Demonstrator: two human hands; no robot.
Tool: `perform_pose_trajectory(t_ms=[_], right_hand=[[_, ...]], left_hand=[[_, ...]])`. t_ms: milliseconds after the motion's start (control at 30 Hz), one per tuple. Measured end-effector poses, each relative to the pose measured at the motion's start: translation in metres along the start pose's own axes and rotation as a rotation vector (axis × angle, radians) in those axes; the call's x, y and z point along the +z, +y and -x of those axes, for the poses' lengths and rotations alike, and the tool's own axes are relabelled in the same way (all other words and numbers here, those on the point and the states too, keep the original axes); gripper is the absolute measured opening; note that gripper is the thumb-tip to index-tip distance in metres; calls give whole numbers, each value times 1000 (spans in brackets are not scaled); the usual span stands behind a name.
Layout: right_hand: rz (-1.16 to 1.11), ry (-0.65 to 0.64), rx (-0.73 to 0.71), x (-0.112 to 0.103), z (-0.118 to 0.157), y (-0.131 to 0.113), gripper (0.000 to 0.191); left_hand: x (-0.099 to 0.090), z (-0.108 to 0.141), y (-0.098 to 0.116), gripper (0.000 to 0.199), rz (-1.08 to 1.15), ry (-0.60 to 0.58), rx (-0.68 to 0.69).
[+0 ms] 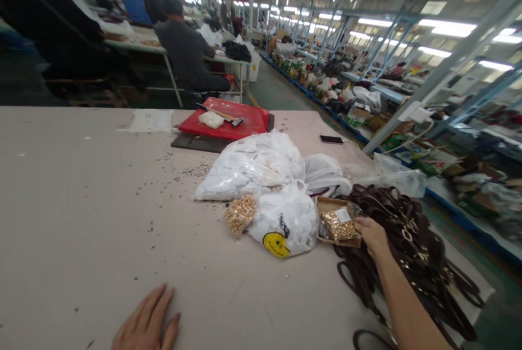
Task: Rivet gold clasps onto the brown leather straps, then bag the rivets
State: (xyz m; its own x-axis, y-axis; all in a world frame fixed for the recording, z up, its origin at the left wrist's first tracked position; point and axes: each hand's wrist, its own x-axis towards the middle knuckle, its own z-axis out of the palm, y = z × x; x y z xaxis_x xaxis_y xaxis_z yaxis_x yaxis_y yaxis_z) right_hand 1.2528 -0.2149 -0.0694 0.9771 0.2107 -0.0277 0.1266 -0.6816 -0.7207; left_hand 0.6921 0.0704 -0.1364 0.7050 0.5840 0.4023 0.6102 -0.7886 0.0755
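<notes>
My left hand (pixel 147 320) lies palm down near the table's front edge, fingers stretched out, holding nothing. Out to the right, my right hand (pixel 372 235) is closed at the right rim of a small open cardboard box (pixel 348 243); its fingertips are partly hidden. Inside the box sits a clear bag of small gold metal pieces (pixel 337 225) with a white label. Directly left of it is a white plastic bag (pixel 296 219) with a yellow smiley. Brown straps with gold clasps (pixel 402 230) are heaped beside and under my right forearm.
A large clear bag of white pieces (pixel 255 162) and a bag of gold pieces (pixel 240 215) stand mid-table. Behind them, a hammer (pixel 234 120) lies on a red board (pixel 244 130). A phone (pixel 331 139) is at the back right. Seated people (pixel 183 45) are beyond the table.
</notes>
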Motion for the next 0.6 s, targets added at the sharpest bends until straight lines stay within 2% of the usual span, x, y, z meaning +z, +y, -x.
perform_pose_trajectory(t_ms=[167,300,367,500,600], right_hand=[[13,5,22,3,-1,7,12],[85,36,11,-2,0,-4,17],[111,59,-1,-6,4,-14,28],[123,181,-32,-14,24,-35,71],[129,268,-99,-20,44,-51,77]], left_hand=[[-10,1,6,48,-64,-2,-1],[-13,2,7,47,-91,12,2],[-14,1,8,46,-94,33,3],[-11,1,5,46,-58,57,17],[-3,3,1,47,-8,45,7]])
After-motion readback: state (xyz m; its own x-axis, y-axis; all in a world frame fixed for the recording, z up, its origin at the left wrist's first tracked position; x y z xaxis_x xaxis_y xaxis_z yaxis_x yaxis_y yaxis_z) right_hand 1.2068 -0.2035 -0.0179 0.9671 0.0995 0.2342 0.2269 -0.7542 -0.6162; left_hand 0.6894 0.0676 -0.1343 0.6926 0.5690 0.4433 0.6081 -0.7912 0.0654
